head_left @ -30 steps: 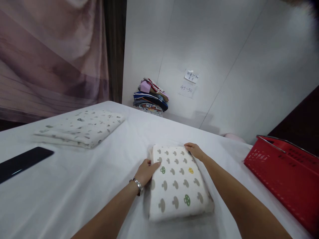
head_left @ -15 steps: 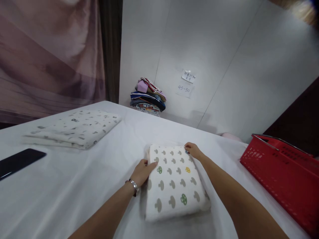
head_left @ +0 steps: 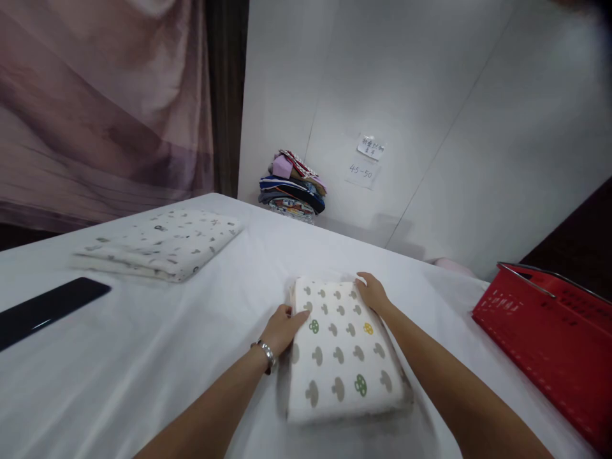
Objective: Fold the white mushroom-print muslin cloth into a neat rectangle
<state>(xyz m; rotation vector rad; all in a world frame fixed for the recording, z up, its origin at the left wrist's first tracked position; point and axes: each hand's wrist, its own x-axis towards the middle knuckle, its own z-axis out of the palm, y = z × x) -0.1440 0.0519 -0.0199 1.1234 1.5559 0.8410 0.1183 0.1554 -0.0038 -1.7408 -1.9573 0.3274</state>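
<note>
A thick folded white cloth (head_left: 342, 363) printed with grey, green and yellow mushrooms lies in front of me on the white-covered table. At its left edge, my left hand (head_left: 282, 328), with a silver bracelet at the wrist, has the thumb on top and the fingers curled at the side, partly hidden. My right hand (head_left: 371, 292) grips the far right corner, fingertips bent over the edge. The cloth's near side is thick and rounded, its layers lying together.
Another folded white cloth (head_left: 167, 242) with small dark prints lies at the back left. Near it is a black phone-like slab (head_left: 52, 309). A red plastic basket (head_left: 545, 344) stands at the right. Stacked fabrics (head_left: 292, 185) and paper signs (head_left: 364, 171) are by the wall.
The whole view has shifted, so things appear slightly farther right. My right hand has moved a little at the far corner; my left hand keeps its place on the cloth.
</note>
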